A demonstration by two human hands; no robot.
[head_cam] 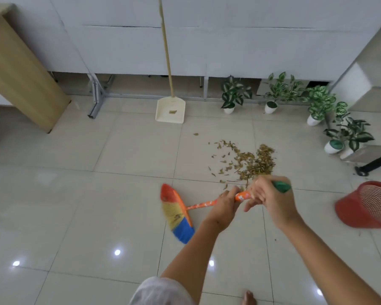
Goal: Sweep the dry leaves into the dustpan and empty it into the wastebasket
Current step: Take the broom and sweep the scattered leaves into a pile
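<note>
Dry brown leaves (249, 161) lie in a loose pile on the tiled floor, just beyond my hands. I hold a broom with an orange patterned handle (204, 204) and a green end cap. My left hand (223, 205) grips the handle lower down, and my right hand (271, 198) grips it near the green cap. The broom head (177, 213), with red, yellow and blue bristles, is down on the floor to the left of the pile. A cream dustpan (170, 110) with a long pole stands against the far wall. The red mesh wastebasket (367, 205) lies tilted at the right.
Several potted plants (271, 93) in white pots line the far right wall. A wooden cabinet (20, 69) stands at the left. A metal table leg (97, 93) sits left of the dustpan. A black chair base (374, 165) is near the wastebasket. My bare foot (249, 297) shows at the bottom.
</note>
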